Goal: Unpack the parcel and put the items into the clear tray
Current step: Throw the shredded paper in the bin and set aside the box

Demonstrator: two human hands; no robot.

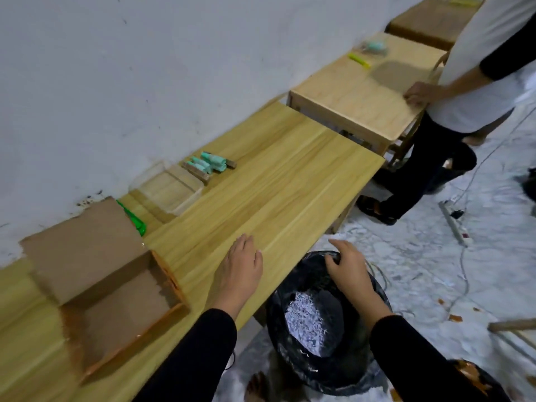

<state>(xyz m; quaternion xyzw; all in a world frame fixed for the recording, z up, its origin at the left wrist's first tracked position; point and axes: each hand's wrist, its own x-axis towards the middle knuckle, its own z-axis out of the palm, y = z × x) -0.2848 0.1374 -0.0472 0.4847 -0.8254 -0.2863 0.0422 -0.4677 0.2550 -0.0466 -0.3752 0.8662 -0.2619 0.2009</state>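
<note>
An open cardboard parcel lies on the wooden table at the left, its flap raised and its inside looking bare. Beyond it stands the clear tray, with nothing visible in it. Several teal items and brown sticks lie on the table just right of the tray. My left hand rests flat on the table's front edge, fingers apart, holding nothing. My right hand is off the table, its fingers curled over the rim of a black bin bag.
A green cutter lies between parcel and tray. The black bag holds shredded paper. Another person stands at the right by a second table with a yellow cutter. A power strip and cables lie on the floor.
</note>
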